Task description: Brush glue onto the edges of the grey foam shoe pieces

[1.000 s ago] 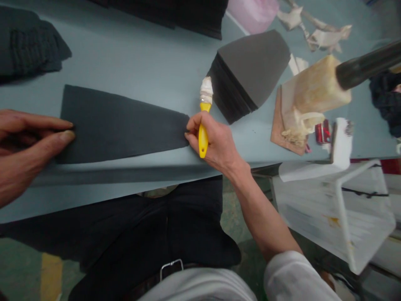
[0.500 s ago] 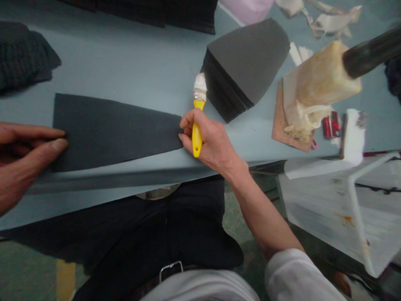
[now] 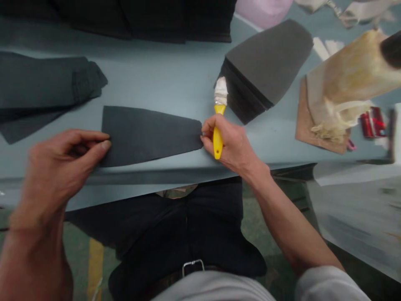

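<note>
A dark grey tapered piece of sheet material (image 3: 152,136), perhaps fabric, lies along the front of the table, its wide end to the left. My left hand (image 3: 67,156) pinches that wide end between thumb and forefinger. At the narrow right end, the thumb and forefinger of my right hand (image 3: 233,142) close on the edge. The same hand also keeps hold of a paintbrush with a yellow handle (image 3: 217,142); its bristles, coated white, point away from me. Just beyond the brush sits a stack of similar dark grey pieces (image 3: 271,62).
More dark pieces lie in a pile (image 3: 40,83) at the left, and dark stacks (image 3: 150,19) line the back. On the right stand a stained, yellowish container (image 3: 351,67), a brown board (image 3: 302,121) and a red packet (image 3: 372,122). The table's front edge runs close to my body.
My view has swung left, so the whole scene sits further right and the left pile shows more fully. Both hands keep their hold on the grey piece, the brush still in the right.
</note>
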Tool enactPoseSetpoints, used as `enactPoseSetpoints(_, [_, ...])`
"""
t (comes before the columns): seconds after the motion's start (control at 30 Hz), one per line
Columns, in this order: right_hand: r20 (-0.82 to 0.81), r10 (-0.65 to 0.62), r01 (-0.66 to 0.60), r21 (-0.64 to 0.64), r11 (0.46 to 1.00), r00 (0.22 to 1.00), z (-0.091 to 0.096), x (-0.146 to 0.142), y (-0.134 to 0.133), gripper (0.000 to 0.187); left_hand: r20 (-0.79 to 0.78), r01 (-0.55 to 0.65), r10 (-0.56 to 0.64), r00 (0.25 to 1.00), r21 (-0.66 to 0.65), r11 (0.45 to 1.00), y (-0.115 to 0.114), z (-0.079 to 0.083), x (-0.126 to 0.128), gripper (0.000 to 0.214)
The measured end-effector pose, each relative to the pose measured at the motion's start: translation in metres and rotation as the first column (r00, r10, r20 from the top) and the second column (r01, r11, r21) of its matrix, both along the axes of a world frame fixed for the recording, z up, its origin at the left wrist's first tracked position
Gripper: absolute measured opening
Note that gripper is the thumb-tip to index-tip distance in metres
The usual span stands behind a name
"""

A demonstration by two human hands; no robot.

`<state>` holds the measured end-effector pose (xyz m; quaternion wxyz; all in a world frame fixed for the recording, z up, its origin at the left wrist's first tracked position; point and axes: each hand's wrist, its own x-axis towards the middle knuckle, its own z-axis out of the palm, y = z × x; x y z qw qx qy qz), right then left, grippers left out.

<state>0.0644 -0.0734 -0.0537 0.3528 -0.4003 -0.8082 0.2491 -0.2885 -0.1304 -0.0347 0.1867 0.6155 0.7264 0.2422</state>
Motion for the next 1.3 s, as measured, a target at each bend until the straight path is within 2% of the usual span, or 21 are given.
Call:
enactPoseSetpoints(0.13, [-0.004,-0.007,0.007,0.027,1.000,1.000,0.000,0.000,-0.002,0.015,0.081,0.003,-0.004,0.997,0.009,1.000,0.001,0.008,0.009,0.035])
enactPoseSetpoints(0.53, [0.082,-0.003,-0.005,0.097,0.995,0.997,0.001,0.004,-0.004,0.011,0.142,-0.002,-0.010,0.990,0.082,0.997,-0.001,-0.001,0.001,0.034])
enactPoseSetpoints(0.73, [0.108,0.011,-0.021,0.092,0.995,0.994,0.003,0.004,-0.006,0.008,0.165,-0.065,0.042,0.985,0.140,0.988,-0.003,-0.004,-0.001,0.034])
enactPoseSetpoints(0.87, [0.140,0.038,-0.058,0.141,0.988,0.989,0.007,0.002,-0.007,0.007,0.183,-0.135,0.102,0.978,0.176,0.975,-0.003,-0.004,-0.004,0.036])
enactPoseSetpoints(1.0, [0.177,0.090,-0.125,0.199,0.972,0.980,0.014,-0.001,-0.010,0.009,0.190,-0.197,0.161,0.969,0.190,0.962,-0.003,-0.001,-0.005,0.035])
enactPoseSetpoints(1.1, [0.187,0.086,-0.127,0.222,0.967,0.979,0.020,-0.001,-0.018,0.009,0.156,-0.213,0.184,0.970,0.199,0.956,-0.004,0.007,0.000,0.034])
enactPoseSetpoints(1.2, [0.142,0.058,-0.089,0.223,0.971,0.988,0.026,0.002,-0.028,0.010,0.036,-0.150,0.145,0.989,0.247,0.957,-0.004,0.018,0.012,0.032])
enactPoseSetpoints(1.3, [0.080,0.041,-0.057,0.214,0.975,0.996,0.030,0.009,-0.038,0.013,-0.095,0.029,-0.001,0.996,0.299,0.954,-0.003,0.026,0.031,0.029])
